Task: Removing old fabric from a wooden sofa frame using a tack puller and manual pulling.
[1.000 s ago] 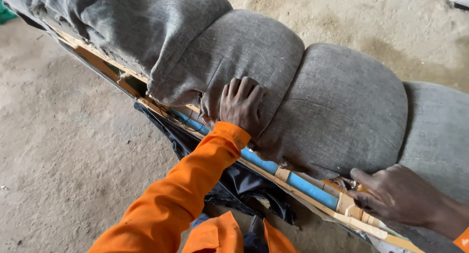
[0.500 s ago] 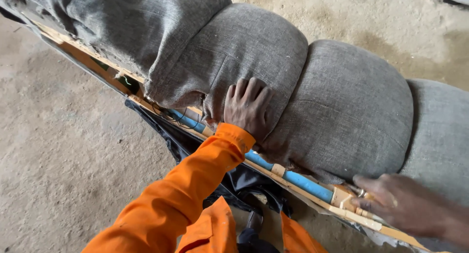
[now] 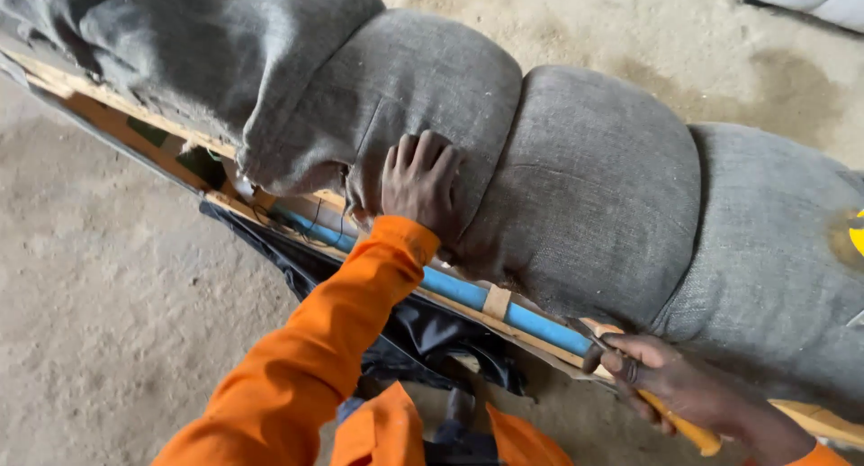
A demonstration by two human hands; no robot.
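So you are working on the bottom edge of a big padded seat back that is lying on the floor point(image 3: 108, 340). Grey cloth point(image 3: 576, 187) is already covering the fat puffy parts, and it is wrapping down toward the wood frame point(image 3: 117, 101). To me, a good part of the covering looks done. But along the low edge the frame is showing bare, with a blue strip point(image 3: 468, 295) running on it and a tan strap point(image 3: 495, 301) crossing over the strip. A black sheet point(image 3: 405, 331) is hanging loose under the frame. So I think the edge of the cloth is not yet fixed down there, and that part is left to do.

Your left hand point(image 3: 421, 182) is lying flat on the cloth, fingers spread and pointing up, pressing the padding just above the frame. It is not closing around anything; it is only pushing.

Your right hand point(image 3: 693, 389) is closing tight around a tool point(image 3: 670, 412) with a yellow handle. The metal tip is touching the frame right at the end of the blue strip, just under the cloth edge. I cannot tell what kind of tool it is.
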